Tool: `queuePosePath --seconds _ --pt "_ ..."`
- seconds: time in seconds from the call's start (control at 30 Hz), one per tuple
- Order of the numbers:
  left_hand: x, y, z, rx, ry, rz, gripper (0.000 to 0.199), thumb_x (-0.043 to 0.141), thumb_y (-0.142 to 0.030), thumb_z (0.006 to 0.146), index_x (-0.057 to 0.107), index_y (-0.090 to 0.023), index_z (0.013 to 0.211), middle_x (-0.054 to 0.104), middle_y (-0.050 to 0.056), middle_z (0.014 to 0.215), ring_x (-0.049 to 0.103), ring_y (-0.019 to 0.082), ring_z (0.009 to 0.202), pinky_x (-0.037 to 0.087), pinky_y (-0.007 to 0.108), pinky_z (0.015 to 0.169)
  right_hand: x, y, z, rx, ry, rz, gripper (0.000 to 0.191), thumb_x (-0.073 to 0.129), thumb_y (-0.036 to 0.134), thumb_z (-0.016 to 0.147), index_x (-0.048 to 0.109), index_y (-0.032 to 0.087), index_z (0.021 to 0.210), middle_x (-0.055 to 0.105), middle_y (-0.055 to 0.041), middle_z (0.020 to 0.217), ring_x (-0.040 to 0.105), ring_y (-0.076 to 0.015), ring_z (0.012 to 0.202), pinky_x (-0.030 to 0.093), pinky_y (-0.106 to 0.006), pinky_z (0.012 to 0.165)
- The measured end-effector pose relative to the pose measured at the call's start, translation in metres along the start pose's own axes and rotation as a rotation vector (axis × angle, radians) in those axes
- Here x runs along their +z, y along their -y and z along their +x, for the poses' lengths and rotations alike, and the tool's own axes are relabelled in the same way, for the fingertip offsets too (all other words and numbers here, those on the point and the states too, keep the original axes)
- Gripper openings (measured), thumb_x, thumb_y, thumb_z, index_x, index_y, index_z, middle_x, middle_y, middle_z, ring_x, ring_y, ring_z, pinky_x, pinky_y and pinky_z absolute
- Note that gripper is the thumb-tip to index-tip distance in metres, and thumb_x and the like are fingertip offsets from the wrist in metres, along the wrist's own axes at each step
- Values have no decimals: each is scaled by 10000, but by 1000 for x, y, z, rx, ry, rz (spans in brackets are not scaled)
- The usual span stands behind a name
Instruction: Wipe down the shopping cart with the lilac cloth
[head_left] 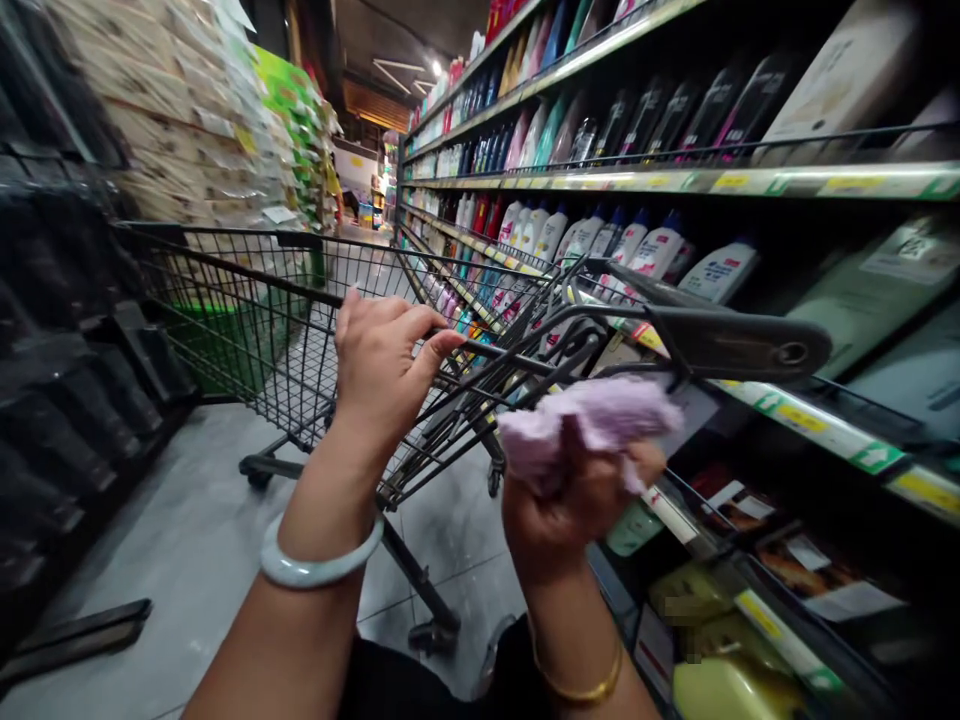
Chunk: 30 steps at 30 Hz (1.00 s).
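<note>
Lilac cloth (592, 420) is bunched in the clenched right hand (566, 515), near the handle (750, 345) of the shopping cart (292, 288), though I can't tell from my feed whether it touches the metal; I judge it light, soft and unbreakable, best pinched by a thick fold. The left hand (382, 350) grasps the cart's stiff-looking rim, and around it I see grey tiled floor (202, 520), stocked shelves (645, 180) on the right and stacked packs (187, 110) on the left.
</note>
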<state>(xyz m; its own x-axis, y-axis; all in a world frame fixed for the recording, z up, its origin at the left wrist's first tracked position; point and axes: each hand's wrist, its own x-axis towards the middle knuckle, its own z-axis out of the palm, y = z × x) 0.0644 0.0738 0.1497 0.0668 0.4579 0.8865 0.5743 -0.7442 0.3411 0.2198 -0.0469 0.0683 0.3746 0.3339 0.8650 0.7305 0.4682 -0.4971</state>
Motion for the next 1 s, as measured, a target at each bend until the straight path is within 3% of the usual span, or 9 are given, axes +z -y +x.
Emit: queuePosePath --seconds 0.13,0.3,0.47,0.63,0.77,0.83,0.93,1.0 --pt "5 -4 2 18 9 27 650 323 -777 998 757 -303 901 692 70 877 609 291 984 326 556 1223 17 -1 -4 -275 -136 -250 369 810 200 774 773 335 1115 566 -110 1123 575 -328 1162 508 -631 1088" --pt "11 -13 3 33 29 48 615 358 -746 1007 774 -308 889 683 85 863 593 306 978 384 541 1110 13 -14 6 -406 -149 -355 357 792 158 771 785 321 1089 555 -94 1073 580 -293 1065 540 -575 1019" --pt "14 -33 3 51 78 43 555 418 -702 1015 804 -307 963 743 92 917 616 317 983 412 523 1010 -3 -21 27 -267 -174 -328 231 713 194 778 792 287 973 470 -75 1021 537 -281 1044 497 -590 1060" --pt "16 -44 2 116 179 -61 392 501 -554 1047 806 -317 1112 808 60 1059 677 286 1035 443 479 998 -17 -5 45 -142 -250 -267 163 684 155 784 731 240 915 452 -45 1004 532 -230 992 517 -523 1036" --pt "17 -39 -3 98 137 -69 292 554 -498 1038 791 -351 1126 805 37 1146 679 295 1138 414 515 1087 -31 0 61 -152 -234 -204 190 689 160 802 724 238 971 528 -49 1028 584 -227 1053 546 -475 1030" --pt "17 -33 -5 79 79 -44 260 591 -518 1015 783 -368 1106 795 30 1157 663 310 1164 388 547 1121 -33 -6 64 -179 -295 -232 203 711 198 793 716 233 993 558 -53 1048 597 -238 1100 554 -477 1034" --pt "17 -29 -7 88 75 -37 240 614 -544 993 766 -380 1081 786 21 1114 659 319 1118 406 560 1069 -21 -19 54 -250 -365 -332 271 685 193 805 716 230 1072 567 -67 1104 601 -242 1123 561 -477 1027" --pt "16 -31 -7 95 108 -27 242 614 -557 988 756 -388 1086 778 16 1104 649 315 1099 408 558 1046 -8 -23 40 -305 -273 -396 283 661 165 826 732 246 1088 560 -75 1129 602 -237 1095 566 -455 1003"
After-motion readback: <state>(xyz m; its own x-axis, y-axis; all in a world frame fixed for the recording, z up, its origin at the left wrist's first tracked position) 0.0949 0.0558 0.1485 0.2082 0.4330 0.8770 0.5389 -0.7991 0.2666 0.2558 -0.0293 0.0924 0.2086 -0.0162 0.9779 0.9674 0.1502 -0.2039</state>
